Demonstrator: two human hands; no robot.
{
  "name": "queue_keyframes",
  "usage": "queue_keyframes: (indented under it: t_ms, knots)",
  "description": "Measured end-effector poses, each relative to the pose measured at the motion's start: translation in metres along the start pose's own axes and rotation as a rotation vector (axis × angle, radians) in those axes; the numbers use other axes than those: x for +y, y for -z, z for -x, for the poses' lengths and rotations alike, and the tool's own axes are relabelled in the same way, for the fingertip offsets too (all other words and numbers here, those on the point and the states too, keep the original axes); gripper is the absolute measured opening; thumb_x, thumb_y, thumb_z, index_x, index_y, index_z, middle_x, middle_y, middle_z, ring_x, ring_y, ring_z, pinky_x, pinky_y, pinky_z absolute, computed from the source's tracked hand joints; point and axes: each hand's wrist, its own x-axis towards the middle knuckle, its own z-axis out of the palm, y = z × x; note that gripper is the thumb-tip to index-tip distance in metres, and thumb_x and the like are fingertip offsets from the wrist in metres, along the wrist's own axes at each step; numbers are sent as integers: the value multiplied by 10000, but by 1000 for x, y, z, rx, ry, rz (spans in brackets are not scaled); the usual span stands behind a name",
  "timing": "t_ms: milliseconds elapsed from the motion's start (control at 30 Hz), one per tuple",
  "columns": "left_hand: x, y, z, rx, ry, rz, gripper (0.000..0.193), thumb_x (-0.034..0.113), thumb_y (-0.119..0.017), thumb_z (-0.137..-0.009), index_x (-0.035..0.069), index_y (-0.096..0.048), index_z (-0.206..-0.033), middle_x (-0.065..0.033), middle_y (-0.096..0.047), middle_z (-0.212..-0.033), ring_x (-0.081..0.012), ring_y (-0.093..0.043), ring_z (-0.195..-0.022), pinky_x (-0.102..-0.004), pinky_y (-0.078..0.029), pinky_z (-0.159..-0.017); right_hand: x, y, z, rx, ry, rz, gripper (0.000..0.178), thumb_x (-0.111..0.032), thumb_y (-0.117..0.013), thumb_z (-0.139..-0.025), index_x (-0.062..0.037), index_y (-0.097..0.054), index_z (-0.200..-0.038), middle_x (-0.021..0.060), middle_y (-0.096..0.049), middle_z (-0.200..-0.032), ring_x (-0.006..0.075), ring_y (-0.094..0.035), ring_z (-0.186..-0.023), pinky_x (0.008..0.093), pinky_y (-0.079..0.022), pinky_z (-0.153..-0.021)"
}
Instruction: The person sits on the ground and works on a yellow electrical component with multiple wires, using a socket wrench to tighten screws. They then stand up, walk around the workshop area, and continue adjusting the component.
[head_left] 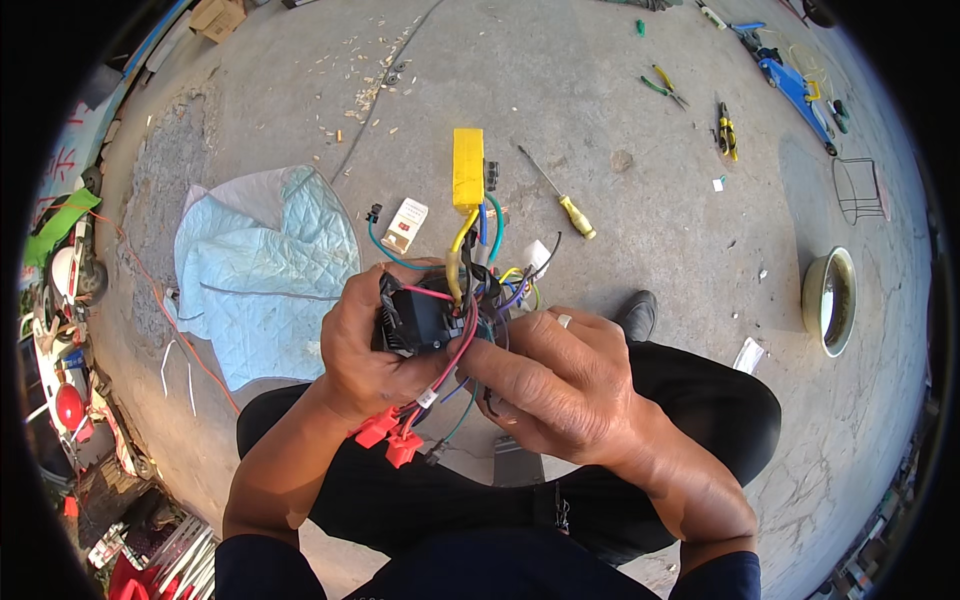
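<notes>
My left hand (358,345) is closed around a black controller box (425,318) with many coloured wires, held above my lap. My right hand (560,385) has its fingers bent and pinched in among the wires (466,345) beside the box; which wire lies between the fingertips is hidden. Red plugs (390,438) dangle below the box on red and black leads. On the far side, thick yellow, blue and green wires run toward a yellow rectangular block (467,170). A white plug (536,254) sticks out just beyond my right fingers.
On the concrete lie a light blue quilted cloth (265,275), a small white packet (405,225) and a yellow-handled screwdriver (562,195). Farther right are pliers (664,86), yellow-black cutters (727,132), a blue floor jack (795,95) and a metal basin (829,302). Clutter lines the left edge.
</notes>
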Motion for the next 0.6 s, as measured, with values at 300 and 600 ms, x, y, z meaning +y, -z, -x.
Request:
queue_keyframes:
  t_ms: [300, 600]
  knots:
    - [1, 2, 1, 27, 137, 165, 677, 112, -933, -674, -18, -518, -1193, -130, -676, -1099, -185, -684, -974, -303, -552, -852, 1, -2, 1, 33, 26, -29, 408, -87, -752, -662, -63, -695, -1066, 40, -538, -766, 179, -545, -543, 312, -447, -459]
    - [-2, 8, -10, 46, 272, 439, 704, 151, -883, -768, -34, -434, -1278, -114, -622, -1114, -173, -640, -1007, -297, -528, -891, 4, -9, 2, 129, 31, -43, 375, -16, -784, -686, -37, -732, -1057, 58, -629, -821, 146, -592, -579, 281, -445, -451]
